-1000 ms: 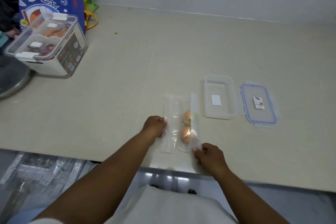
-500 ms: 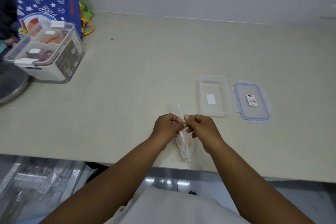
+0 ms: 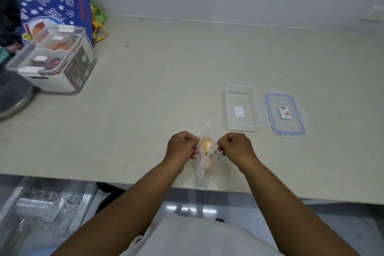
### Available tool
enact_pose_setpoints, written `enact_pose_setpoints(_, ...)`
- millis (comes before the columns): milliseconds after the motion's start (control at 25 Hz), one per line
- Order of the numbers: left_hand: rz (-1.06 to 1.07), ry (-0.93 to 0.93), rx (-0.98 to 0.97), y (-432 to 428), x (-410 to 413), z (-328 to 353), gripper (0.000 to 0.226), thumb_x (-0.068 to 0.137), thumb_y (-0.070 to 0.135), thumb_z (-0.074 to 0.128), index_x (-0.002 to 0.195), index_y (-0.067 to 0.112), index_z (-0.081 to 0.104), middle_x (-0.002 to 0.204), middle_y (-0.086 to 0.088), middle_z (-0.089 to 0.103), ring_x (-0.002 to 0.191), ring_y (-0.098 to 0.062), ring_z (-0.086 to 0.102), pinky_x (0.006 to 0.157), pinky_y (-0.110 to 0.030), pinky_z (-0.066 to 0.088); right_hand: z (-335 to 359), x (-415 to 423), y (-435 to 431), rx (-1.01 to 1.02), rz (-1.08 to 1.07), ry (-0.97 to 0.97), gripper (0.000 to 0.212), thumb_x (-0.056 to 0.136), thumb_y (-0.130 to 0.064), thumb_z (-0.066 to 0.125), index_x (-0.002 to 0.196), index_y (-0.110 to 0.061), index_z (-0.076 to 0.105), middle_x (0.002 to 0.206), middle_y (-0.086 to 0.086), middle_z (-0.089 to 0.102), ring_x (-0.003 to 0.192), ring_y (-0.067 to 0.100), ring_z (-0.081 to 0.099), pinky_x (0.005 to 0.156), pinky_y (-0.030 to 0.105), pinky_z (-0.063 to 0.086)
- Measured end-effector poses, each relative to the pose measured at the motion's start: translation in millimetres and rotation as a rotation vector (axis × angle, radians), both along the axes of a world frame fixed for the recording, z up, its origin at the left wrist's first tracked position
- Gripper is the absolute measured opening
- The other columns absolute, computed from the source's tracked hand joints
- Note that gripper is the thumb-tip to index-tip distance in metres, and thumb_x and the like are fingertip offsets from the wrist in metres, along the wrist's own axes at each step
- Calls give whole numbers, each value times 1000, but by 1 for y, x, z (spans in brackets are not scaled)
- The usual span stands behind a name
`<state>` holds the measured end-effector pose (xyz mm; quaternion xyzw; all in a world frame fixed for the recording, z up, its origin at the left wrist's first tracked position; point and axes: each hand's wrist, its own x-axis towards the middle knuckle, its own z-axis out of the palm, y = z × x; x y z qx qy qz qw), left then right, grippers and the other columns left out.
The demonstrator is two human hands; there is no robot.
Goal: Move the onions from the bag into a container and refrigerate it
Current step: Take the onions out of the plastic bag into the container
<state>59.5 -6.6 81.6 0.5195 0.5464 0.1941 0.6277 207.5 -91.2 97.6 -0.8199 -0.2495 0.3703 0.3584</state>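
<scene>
A clear plastic bag (image 3: 204, 169) is held near the front edge of a pale countertop (image 3: 166, 89), its mouth pinched on either side by two closed fists. The left hand (image 3: 182, 146) is clenched on the left lip of the bag and the right hand (image 3: 235, 145) on the right lip, so that the opening is spread between them. Two onions are seen through the film — the upper onion (image 3: 207, 144) sits just below the mouth between the hands, and the lower onion (image 3: 209, 164) is lodged beneath it, deeper in the bag. The bottom of the bag trails toward the counter's edge. Just beyond the right hand, a clear rectangular container (image 3: 242, 107) is placed open on the counter, with a white label visible on its base. Its lid (image 3: 285, 113) — edged with a blue seal and marked with a small sticker — is laid flat just to the right of it, close beside but seemingly not touching. Well apart, at the far left of the counter, a lidded storage box (image 3: 54, 62) with white clips is set, its contents too blurred to be named, and a blue printed tote bag (image 3: 56, 4) is stood behind it against the wall. A round metal object (image 3: 12, 100) is partly seen at the left border.
</scene>
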Motion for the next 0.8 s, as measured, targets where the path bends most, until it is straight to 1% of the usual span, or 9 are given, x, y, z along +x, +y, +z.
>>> enact_pose_setpoints(160, 198, -29, -27, 20, -20, 0, 11, 86, 9, 63, 77, 4, 63, 70, -11, 65, 56, -17, 57, 50, -28, 48, 2, 32, -13, -23, -113, -89, 19, 76, -19, 62, 67, -5, 71, 64, 1, 71, 69, 23, 69, 70, 35, 56)
enact_pose_setpoints(320, 146, -11, -7, 22, -26, 3, 12, 85, 11, 66, 76, 5, 64, 69, -10, 65, 55, -16, 56, 51, -28, 48, 2, 38, -18, -11, -66, -151, 16, 77, -18, 62, 66, -10, 71, 67, -2, 71, 75, 22, 69, 72, 33, 57)
enact_pose_setpoints(360, 118, -1, 4, 19, -25, 4, 11, 84, 12, 67, 77, 4, 65, 68, -10, 65, 56, -16, 57, 52, -28, 49, 3, 33, -16, 18, -25, -222, 14, 79, -20, 65, 68, -13, 70, 69, -4, 70, 75, 19, 68, 70, 28, 55)
enact_pose_setpoints(440, 71, 5, 27, 13, -21, 5, 11, 83, 13, 69, 79, 3, 66, 68, -9, 66, 55, -16, 58, 53, -28, 50, 7, 19, -9, 146, 102, -476, 4, 80, -22, 69, 81, -19, 68, 76, -6, 67, 74, 13, 64, 67, 23, 49)
enact_pose_setpoints(520, 45, 10, 46, 9, -17, 7, 11, 82, 14, 70, 80, 3, 67, 67, -8, 67, 55, -16, 59, 53, -27, 51, 12, 6, 2, 309, 329, -704, 15, 82, -19, 68, 97, -19, 68, 87, -4, 67, 78, 15, 63, 70, 26, 50)
enact_pose_setpoints(560, 37, 18, 54, 7, -15, 9, 12, 83, 14, 70, 81, 3, 67, 67, -7, 67, 55, -15, 59, 54, -27, 51, 14, 2, 8, 331, 466, -753, 21, 83, -16, 66, 104, -18, 68, 94, -1, 69, 84, 17, 64, 74, 28, 51)
enact_pose_setpoints(600, 32, 27, 60, 6, -14, 9, 12, 83, 15, 70, 82, 3, 68, 67, -7, 68, 55, -15, 59, 54, -27, 52, 13, -1, 17, 285, 589, -758, 26, 85, -15, 64, 110, -18, 68, 101, 1, 70, 91, 20, 64, 78, 30, 51)
enact_pose_setpoints(680, 30, 34, 65, 5, -13, 10, 12, 84, 16, 70, 82, 4, 68, 67, -7, 68, 55, -16, 59, 55, -28, 52, 4, -6, 37, 21, 758, -750, 35, 87, -16, 60, 121, -17, 63, 115, 4, 65, 105, 24, 61, 84, 36, 51)
enact_pose_setpoints(800, 33, 24, 61, 5, -14, 9, 10, 83, 16, 71, 79, 7, 67, 68, -8, 68, 56, -17, 59, 56, -29, 52, -20, -5, 59, -315, 839, -723, 39, 83, -25, 64, 121, -17, 59, 117, 5, 59, 103, 27, 60, 83, 40, 54)
